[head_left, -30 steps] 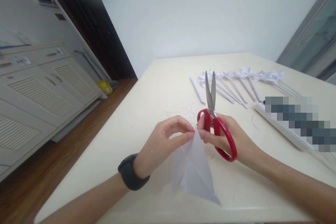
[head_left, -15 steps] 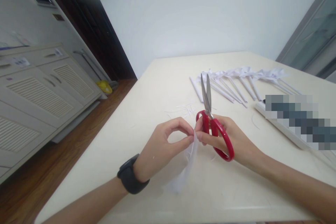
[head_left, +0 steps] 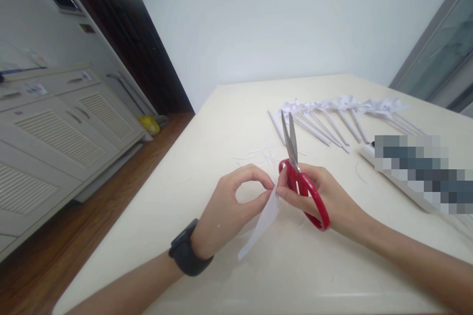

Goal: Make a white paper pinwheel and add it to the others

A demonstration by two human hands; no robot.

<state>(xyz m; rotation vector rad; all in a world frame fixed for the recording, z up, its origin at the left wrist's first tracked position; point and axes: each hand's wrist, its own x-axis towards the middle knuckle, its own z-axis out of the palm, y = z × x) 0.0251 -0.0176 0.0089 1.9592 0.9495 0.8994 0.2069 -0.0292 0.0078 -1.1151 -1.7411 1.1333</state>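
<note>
Thumb and forefinger of my left hand pinch the top end of a thin white paper piece, which hangs down at a slant. My right hand carries red-handled scissors, their blades slightly apart and pointing away from me. Its thumb and fingertip also pinch the paper's top end, right beside my left fingertips. Thin white paper scraps lie on the table beyond my hands. Farther back is a row of white paper flowers on rolled paper stems.
A single rolled paper stick lies left of the flowers. On the right, a white box-like object is partly pixelated. The cream table meets a wall at the back. Louvered cabinets stand on the left.
The paper has swung toward the lower left and shows sharper now. Both hands keep their pinch at its top, and the scissors have tilted slightly.
</note>
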